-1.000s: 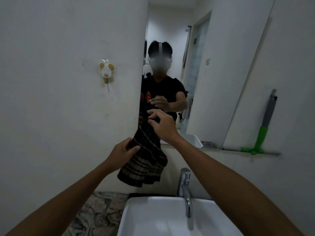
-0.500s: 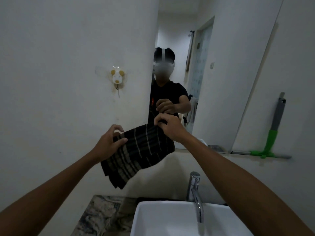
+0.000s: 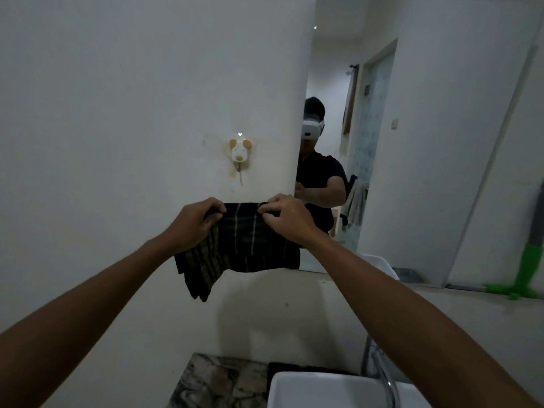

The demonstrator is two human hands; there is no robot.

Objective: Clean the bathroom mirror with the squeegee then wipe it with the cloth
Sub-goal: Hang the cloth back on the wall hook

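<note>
We hold a dark cloth [image 3: 250, 242] with pale stripes stretched out in front of us, at the left edge of the bathroom mirror [image 3: 412, 160]. Our left hand [image 3: 192, 223] pinches the cloth's upper left corner, its grip closed on a bunched fold. Our right hand [image 3: 290, 217] pinches the upper right corner, fingers closed on the fabric's top edge. The top edge runs level from left to right between our hands, so the cloth's long axis lies sideways, and the rest hangs down. The lower left part droops lower than the right and ends in a hanging point. The pale stripes run up and down in the middle and slant on the left side.

The squeegee [image 3: 527, 269] leans upright against the wall at the far right, well apart from our hands. Its green head rests on a narrow ledge [image 3: 462, 287] below the mirror and its grey handle points up.

The walls are plain white. A small dog-shaped hook [image 3: 240, 151] is stuck on the wall just above the cloth. Below us we see the rim of a white sink [image 3: 297, 387] with a metal tap [image 3: 382, 375], and to its left a marbled table [image 3: 217, 381]. The mirror reflects a person in a dark shirt and a doorway behind.
</note>
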